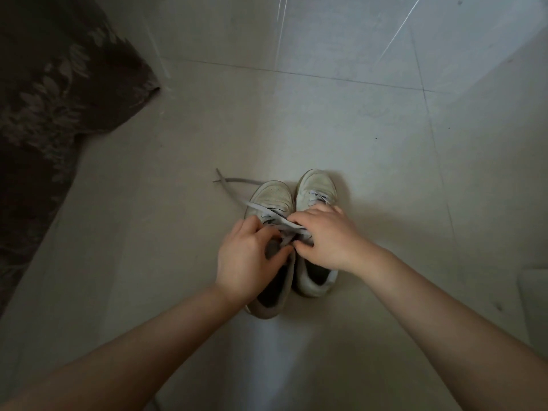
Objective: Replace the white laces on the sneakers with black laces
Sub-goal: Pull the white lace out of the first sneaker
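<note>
Left sneaker (274, 200): a worn white low-top standing on the floor, toe pointing away from the person, touching the right sneaker along its inner side. Its opening shows a dark lining and nothing else that can be made out; the left wrist covers part of it.
Right sneaker (317, 185): the same kind of shoe, just beside the left one, toe slightly farther forward. Its dark opening is partly visible below the right hand; what lies inside cannot be told.
White lace (275, 216): loosened on the left sneaker, flat strands crossing over the tongue between the two hands. One long end trails off the toe to the left and lies on the floor, its tip crossing over another strand.
Lace on right sneaker (318, 198): pale, threaded through the front eyelets, visible just ahead of the right hand's fingertips.
Left hand (249, 256): over the left sneaker's tongue, fingers curled, thumb and fingertips pinching the white lace near the upper eyelets.
Right hand (323, 238): lying across the right sneaker's throat, reaching toward the left shoe, its fingers curled on the same white lace.
Floor (385, 129): pale glossy tiles with thin grout lines.
Dark patterned fabric (53, 84): leaf-printed cloth at the left edge, well apart from the shoes.
</note>
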The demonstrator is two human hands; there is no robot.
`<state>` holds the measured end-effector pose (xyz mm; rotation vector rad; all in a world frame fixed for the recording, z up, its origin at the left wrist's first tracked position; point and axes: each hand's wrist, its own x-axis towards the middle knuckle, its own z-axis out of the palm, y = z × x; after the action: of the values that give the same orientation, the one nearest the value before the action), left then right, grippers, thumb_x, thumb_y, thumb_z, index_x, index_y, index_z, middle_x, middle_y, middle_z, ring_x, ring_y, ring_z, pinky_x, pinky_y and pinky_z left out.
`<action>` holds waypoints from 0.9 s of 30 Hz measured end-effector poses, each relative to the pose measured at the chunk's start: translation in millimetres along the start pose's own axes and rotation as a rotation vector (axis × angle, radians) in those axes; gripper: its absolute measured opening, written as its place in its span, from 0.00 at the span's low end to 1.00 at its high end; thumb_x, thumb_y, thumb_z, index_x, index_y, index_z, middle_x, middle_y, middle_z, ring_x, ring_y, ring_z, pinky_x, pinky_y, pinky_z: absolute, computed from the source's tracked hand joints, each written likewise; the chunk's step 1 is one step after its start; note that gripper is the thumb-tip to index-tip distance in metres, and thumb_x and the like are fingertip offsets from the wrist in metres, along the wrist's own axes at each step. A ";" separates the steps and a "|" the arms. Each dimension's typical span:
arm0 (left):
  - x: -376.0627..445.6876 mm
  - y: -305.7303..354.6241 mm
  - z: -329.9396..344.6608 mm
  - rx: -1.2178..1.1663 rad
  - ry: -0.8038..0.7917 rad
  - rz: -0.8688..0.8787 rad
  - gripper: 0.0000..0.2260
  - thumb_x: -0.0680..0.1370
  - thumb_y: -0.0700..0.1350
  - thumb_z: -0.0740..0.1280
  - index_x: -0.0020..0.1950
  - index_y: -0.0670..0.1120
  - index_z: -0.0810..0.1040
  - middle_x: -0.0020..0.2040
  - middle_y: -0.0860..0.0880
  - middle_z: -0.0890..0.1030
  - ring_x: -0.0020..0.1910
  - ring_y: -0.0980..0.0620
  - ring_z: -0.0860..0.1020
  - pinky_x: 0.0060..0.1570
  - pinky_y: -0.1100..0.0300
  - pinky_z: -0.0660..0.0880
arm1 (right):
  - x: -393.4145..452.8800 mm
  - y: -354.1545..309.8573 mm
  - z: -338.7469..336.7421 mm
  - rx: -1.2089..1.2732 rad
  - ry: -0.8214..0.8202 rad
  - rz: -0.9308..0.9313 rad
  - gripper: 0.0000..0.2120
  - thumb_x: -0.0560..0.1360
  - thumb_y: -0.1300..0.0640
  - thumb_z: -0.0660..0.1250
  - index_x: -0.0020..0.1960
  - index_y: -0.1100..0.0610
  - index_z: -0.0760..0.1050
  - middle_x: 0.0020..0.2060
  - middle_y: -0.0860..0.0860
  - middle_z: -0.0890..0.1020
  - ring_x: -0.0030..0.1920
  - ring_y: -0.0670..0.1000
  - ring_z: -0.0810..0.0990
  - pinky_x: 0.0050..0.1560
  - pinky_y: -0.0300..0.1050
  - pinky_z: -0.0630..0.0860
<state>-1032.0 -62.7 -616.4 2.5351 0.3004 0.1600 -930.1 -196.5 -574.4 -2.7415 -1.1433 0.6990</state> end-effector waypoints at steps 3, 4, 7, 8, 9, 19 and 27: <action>5.7 6.0 1.8 -0.137 -0.083 -0.135 0.09 0.69 0.53 0.73 0.43 0.49 0.81 0.38 0.55 0.70 0.39 0.55 0.72 0.37 0.63 0.67 | 3.7 2.6 1.4 0.008 0.034 -0.001 0.16 0.75 0.54 0.64 0.63 0.48 0.74 0.52 0.47 0.79 0.61 0.51 0.70 0.63 0.45 0.62; 7.3 7.5 2.8 -0.195 -0.111 -0.185 0.08 0.70 0.52 0.73 0.43 0.50 0.80 0.37 0.57 0.68 0.37 0.58 0.70 0.36 0.65 0.66 | 6.0 3.4 2.5 0.085 0.070 0.023 0.13 0.75 0.55 0.65 0.59 0.48 0.77 0.47 0.46 0.80 0.56 0.51 0.74 0.62 0.47 0.66; 12.8 10.5 5.6 -0.302 -0.191 -0.262 0.08 0.70 0.52 0.73 0.42 0.52 0.76 0.37 0.57 0.68 0.33 0.60 0.68 0.33 0.68 0.62 | 10.7 -2.7 -4.0 0.728 0.072 0.086 0.07 0.74 0.56 0.69 0.50 0.46 0.80 0.39 0.44 0.83 0.43 0.48 0.81 0.53 0.53 0.77; 14.8 11.4 6.8 -0.310 -0.219 -0.284 0.10 0.69 0.53 0.74 0.42 0.53 0.74 0.38 0.56 0.70 0.34 0.59 0.69 0.34 0.67 0.62 | 12.6 -7.4 -9.4 0.960 0.029 0.095 0.09 0.75 0.58 0.69 0.51 0.45 0.78 0.41 0.45 0.84 0.43 0.47 0.82 0.51 0.51 0.78; 16.1 12.4 8.2 -0.303 -0.238 -0.305 0.11 0.69 0.54 0.74 0.42 0.53 0.73 0.39 0.55 0.72 0.35 0.57 0.71 0.36 0.65 0.63 | 14.1 -11.3 -14.7 1.126 -0.018 0.089 0.12 0.76 0.60 0.68 0.54 0.45 0.76 0.44 0.44 0.85 0.45 0.47 0.83 0.48 0.45 0.78; 16.3 14.4 -0.7 -0.480 -0.144 -0.518 0.12 0.72 0.42 0.68 0.30 0.47 0.68 0.26 0.53 0.68 0.26 0.57 0.66 0.29 0.63 0.63 | 9.6 -1.9 -5.4 0.619 0.162 0.137 0.11 0.72 0.61 0.65 0.40 0.45 0.75 0.37 0.46 0.81 0.39 0.50 0.80 0.47 0.51 0.78; 10.5 -7.3 -17.6 -0.849 0.245 -0.824 0.09 0.79 0.39 0.60 0.38 0.46 0.69 0.32 0.50 0.69 0.32 0.56 0.67 0.37 0.60 0.69 | 2.8 -2.5 6.5 0.199 0.032 0.020 0.06 0.73 0.47 0.67 0.46 0.48 0.79 0.44 0.44 0.80 0.53 0.49 0.74 0.62 0.46 0.63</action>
<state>-1026.3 -44.9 -605.4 1.4129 1.0766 0.2112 -932.9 -193.4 -580.6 -2.5914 -0.9840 0.7262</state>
